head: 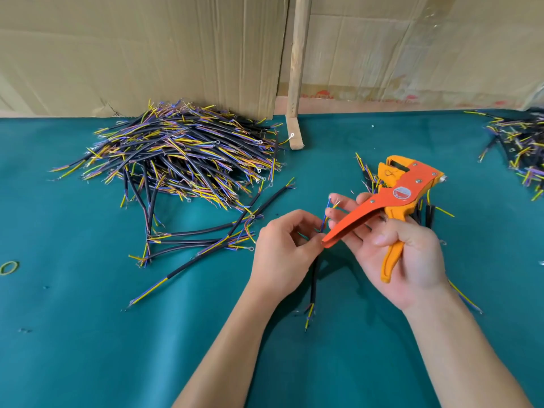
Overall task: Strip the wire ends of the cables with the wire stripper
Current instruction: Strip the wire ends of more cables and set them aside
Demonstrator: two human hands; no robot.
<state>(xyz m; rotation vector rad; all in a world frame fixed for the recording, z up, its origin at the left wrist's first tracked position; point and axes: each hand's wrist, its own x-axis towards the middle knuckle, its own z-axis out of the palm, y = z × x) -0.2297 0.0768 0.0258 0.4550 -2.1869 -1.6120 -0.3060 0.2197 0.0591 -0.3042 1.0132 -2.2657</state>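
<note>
Head view, centre frame: a black cable [314,278] is pinched near its top by the curled left hand [284,248], blue and yellow wire ends sticking up. The orange wire stripper [391,201] is gripped by the right hand [403,248], with its fingertips [334,198] touching those wires. A big cable pile [188,154] is seen upper left on the green table [88,319].

Head view: looked forward and down, close over the counter [88,334].
Facing: toward the cardboard wall [147,54].
Shared views: single camera only.
</note>
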